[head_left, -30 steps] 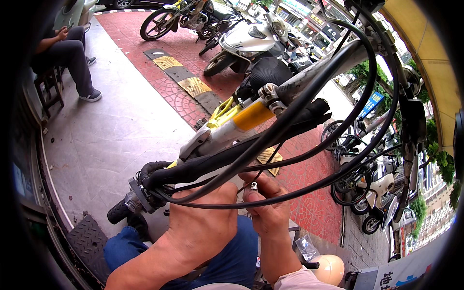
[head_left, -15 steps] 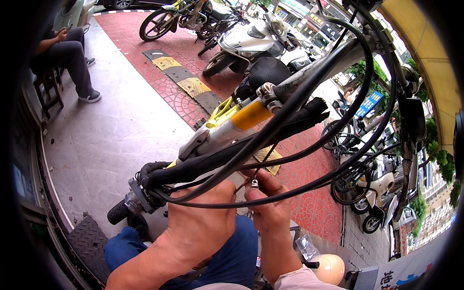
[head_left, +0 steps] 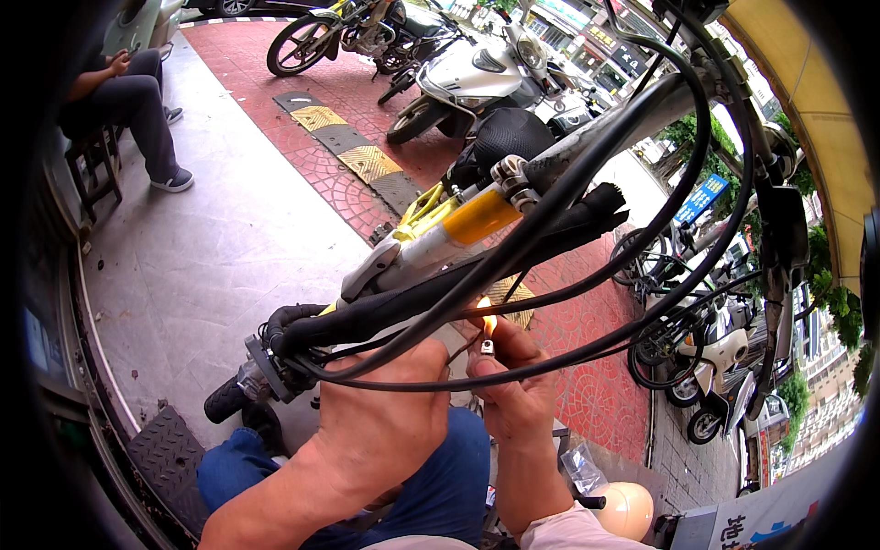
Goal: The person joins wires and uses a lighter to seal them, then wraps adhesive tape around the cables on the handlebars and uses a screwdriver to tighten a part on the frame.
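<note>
My right hand (head_left: pixel 515 390) is closed around a lighter (head_left: pixel 487 348), its metal top showing above the thumb. A yellow flame (head_left: pixel 489 319) burns from it. Beside the flame, my left hand (head_left: pixel 380 408) is closed, with a thin dark wire (head_left: pixel 464 346) running from its fingertips toward the lighter. Where the wire's far end lies is hard to make out. Black cables (head_left: pixel 541 367) loop across the front of both hands. Above them lies a thick black sleeved cable bundle (head_left: pixel 440 286) along a white and yellow tube (head_left: pixel 467 223).
A handlebar grip (head_left: pixel 225 401) sticks out at left, above a ridged black mat (head_left: pixel 167 451). A person (head_left: pixel 137 110) sits on a stool at the far left. Parked scooters (head_left: pixel 477 82) stand behind a black and yellow ramp strip (head_left: pixel 341 147). A peach-coloured helmet (head_left: pixel 628 510) is at lower right.
A flame has appeared at the top of the lighter, which showed none before. My right hand has shifted very slightly; my left hand stays in place.
</note>
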### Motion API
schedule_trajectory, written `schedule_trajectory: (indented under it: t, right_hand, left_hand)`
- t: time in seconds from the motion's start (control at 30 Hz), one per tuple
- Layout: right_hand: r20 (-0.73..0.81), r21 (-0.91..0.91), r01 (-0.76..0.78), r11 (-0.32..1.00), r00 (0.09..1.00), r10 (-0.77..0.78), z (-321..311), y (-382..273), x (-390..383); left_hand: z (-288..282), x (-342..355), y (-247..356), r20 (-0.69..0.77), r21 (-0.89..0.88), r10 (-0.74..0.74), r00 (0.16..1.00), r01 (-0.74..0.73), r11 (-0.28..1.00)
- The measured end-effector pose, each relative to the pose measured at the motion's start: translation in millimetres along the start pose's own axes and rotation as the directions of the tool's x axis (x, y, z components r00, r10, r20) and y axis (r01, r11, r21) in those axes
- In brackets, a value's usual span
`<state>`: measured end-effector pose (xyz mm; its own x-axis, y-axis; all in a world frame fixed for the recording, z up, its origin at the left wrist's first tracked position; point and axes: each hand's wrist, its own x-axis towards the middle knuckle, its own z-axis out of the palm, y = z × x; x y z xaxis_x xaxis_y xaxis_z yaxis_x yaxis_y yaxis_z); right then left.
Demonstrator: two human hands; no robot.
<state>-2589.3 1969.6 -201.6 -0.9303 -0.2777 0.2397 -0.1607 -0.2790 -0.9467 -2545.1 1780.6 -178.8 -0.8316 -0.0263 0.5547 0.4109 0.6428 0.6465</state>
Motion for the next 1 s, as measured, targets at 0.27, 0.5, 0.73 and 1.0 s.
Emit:
schedule_trajectory:
  t: [0.27, 0.5, 0.73, 1.0]
  right_hand:
    - [-0.015, -0.067, -0.036, 0.997, 0.999, 0.035, 8, -5, 1]
    - [0.017, -0.055, -0.051, 0.997, 0.998, 0.052, 10, -1, -1]
    - [0.033, -0.084, -0.032, 0.996, 0.999, 0.035, 10, 0, 0]
    - [0.027, -0.048, -0.076, 0.996, 0.997, 0.078, 10, 2, 1]
  left_hand:
    - [3, 1, -2, -0.030, -0.002, 0.012, 0.999, -0.012, 1.000]
    - [5, 0, -4, -0.019, 0.008, 0.003, 1.000, -0.003, 1.000]
    - [5, 2, -3, -0.015, 0.016, -0.029, 0.999, 0.029, 0.999]
    - [4, 4, -1, -0.004, 0.012, -0.049, 0.999, 0.049, 0.999]
